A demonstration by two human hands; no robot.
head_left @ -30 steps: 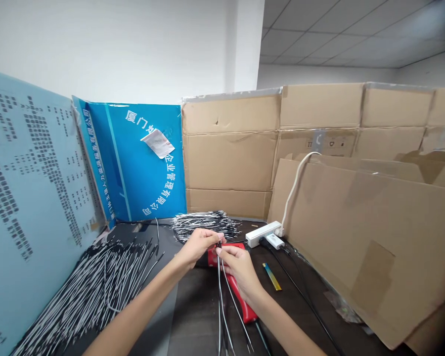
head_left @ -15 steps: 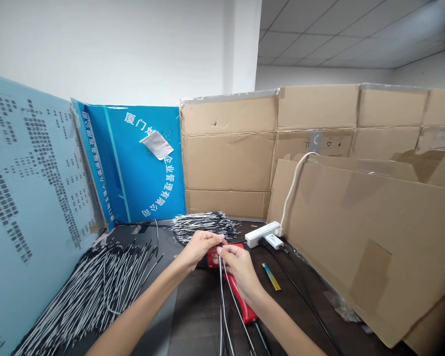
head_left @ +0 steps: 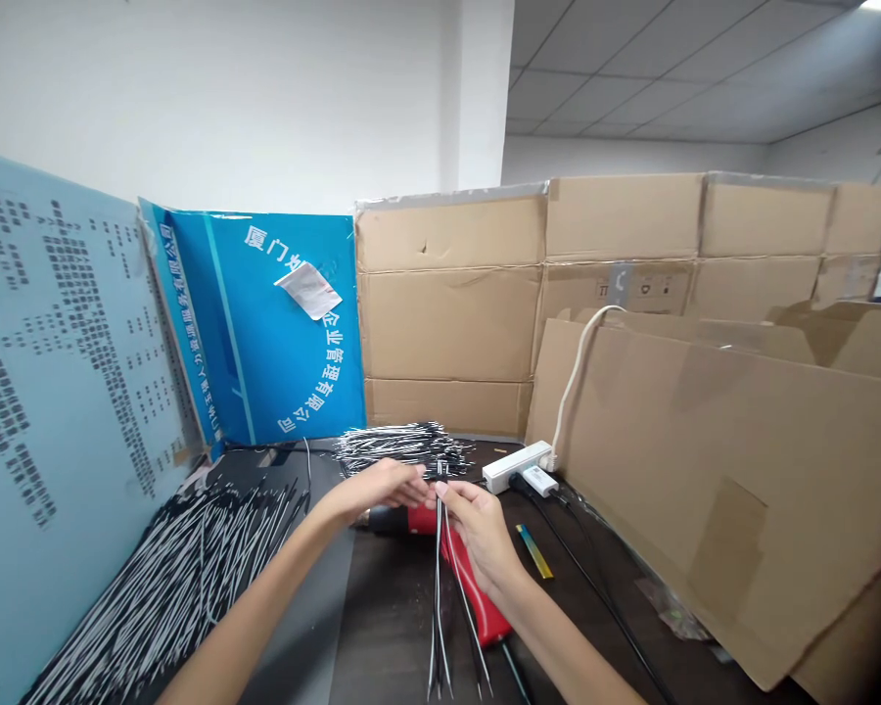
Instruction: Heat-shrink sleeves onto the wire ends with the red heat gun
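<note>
Checking my feed, I find a cable heap [head_left: 168,578] lower left; the left hand [head_left: 378,488] reaches a wire bundle [head_left: 439,617] at lower centre, grip unclear; the right hand [head_left: 481,534] pinches it so it hangs straight over a red-handled tool [head_left: 474,597].

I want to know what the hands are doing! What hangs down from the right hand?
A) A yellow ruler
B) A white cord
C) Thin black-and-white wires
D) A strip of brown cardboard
C: the bundle of thin black-and-white wires dangles from the pinching right hand, above a red tool.
</note>
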